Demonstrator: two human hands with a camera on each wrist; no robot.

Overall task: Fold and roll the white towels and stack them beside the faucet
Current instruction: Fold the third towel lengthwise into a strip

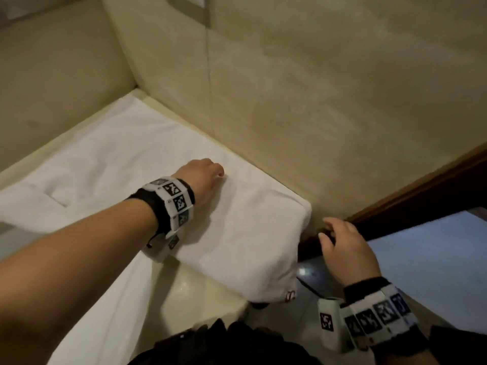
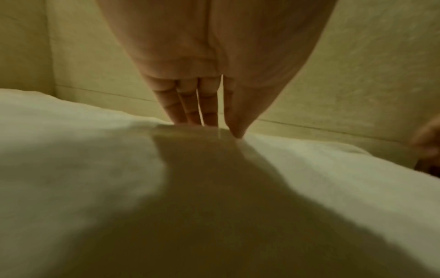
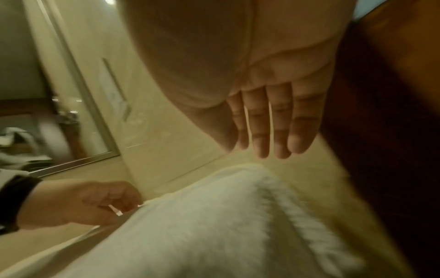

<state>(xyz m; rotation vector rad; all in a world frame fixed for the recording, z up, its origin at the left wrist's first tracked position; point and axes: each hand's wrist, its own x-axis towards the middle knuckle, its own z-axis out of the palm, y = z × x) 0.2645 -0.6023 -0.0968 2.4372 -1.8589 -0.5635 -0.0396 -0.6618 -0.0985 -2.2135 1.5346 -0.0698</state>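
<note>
Beige stone walls [image 1: 329,101] close in a pale ledge [image 1: 184,285] where the white towel [image 1: 237,227] lies spread flat — folded perhaps, not yet rolled. On the towel's far edge the left hand [image 1: 204,177] presses with straight fingers [image 2: 209,105]. Just beside its corner the right hand [image 1: 345,248] hovers, fingers [image 3: 278,131] loosely extended, holding nothing. No faucet or stack shows — most work seems left.
</note>
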